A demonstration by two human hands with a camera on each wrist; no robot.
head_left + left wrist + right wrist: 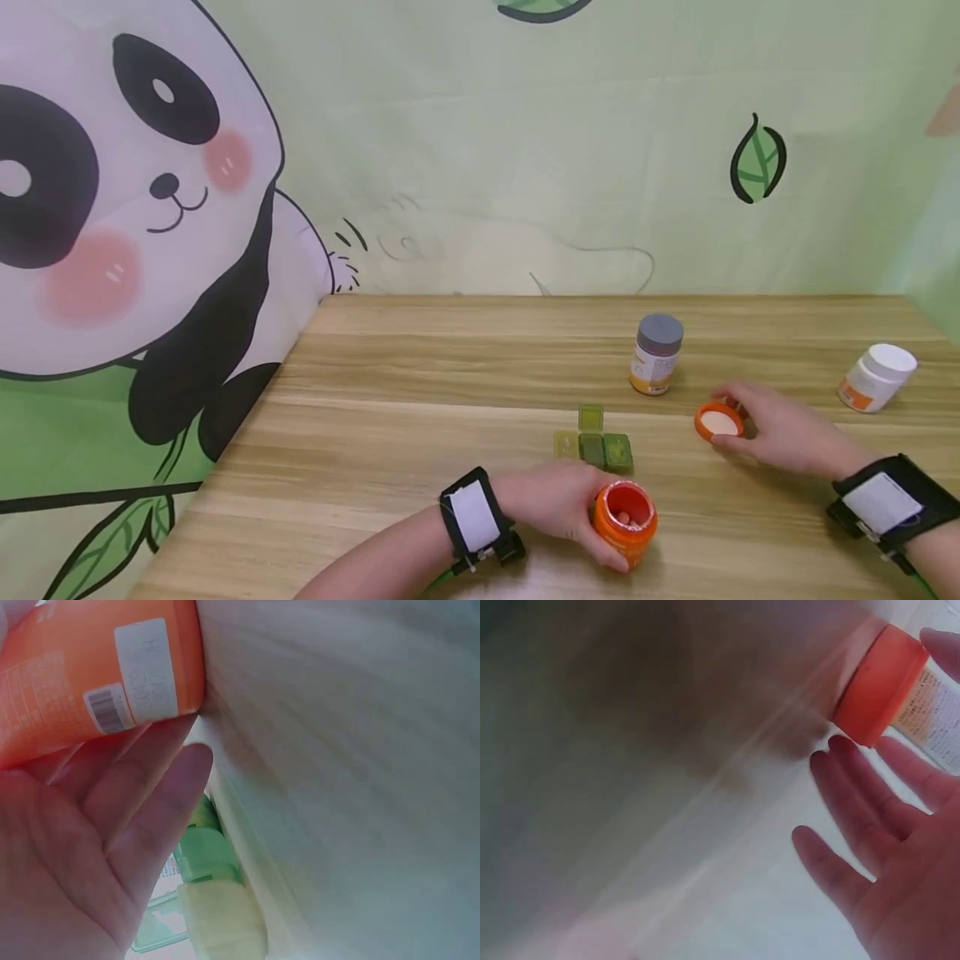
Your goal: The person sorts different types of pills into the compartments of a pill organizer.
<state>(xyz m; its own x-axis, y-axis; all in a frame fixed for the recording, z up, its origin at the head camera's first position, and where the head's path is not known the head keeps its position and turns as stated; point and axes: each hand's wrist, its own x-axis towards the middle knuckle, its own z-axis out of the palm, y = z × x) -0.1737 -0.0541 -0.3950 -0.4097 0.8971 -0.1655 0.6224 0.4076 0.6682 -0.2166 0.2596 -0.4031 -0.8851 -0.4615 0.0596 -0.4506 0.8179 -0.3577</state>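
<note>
Wood-grain table [420, 392] before a panda-print cloth backdrop [135, 208]. Left hand [558, 500] grips an open, round orange plastic bottle [626, 521] at the near edge; pale pieces lie inside. Right hand [780, 429], fingers loosely spread, touches the orange cap [718, 422], lying inner side up. Between them sits a green, square-celled pill box [596, 443]. Behind stand a grey-capped bottle [657, 353] and a white-capped bottle [876, 377].

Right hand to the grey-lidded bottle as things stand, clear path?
Probably yes. The right hand rests at the orange cap, and the grey-lidded bottle stands just beyond it on bare table, with nothing between them.
</note>
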